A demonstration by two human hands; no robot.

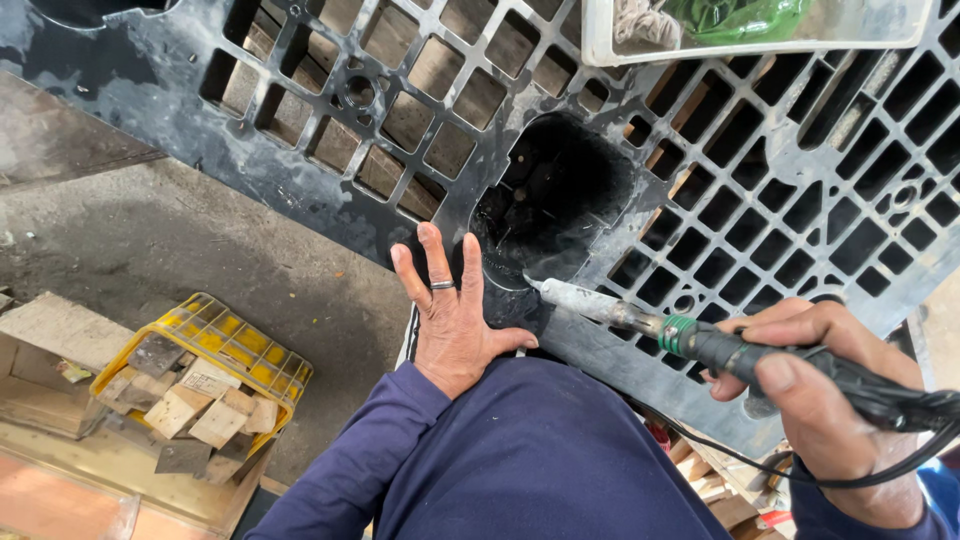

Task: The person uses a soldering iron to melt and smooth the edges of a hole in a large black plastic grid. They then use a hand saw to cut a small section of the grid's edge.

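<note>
My left hand [452,322] lies flat, fingers spread, pinning the black pallet [300,190] steady just beside the hole [560,195]. My right hand [815,385] is clamped round the soldering iron [690,338], its tip touching the pallet's edge past my left fingertips, by the hole.

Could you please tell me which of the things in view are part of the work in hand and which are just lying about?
In the work:
- black plastic pallet, pressed flat by the left hand
- soldering iron, in the right hand, tip at the pallet's dark hole

Lying about:
- yellow crate of wood blocks
- white tray at the top edge
</note>
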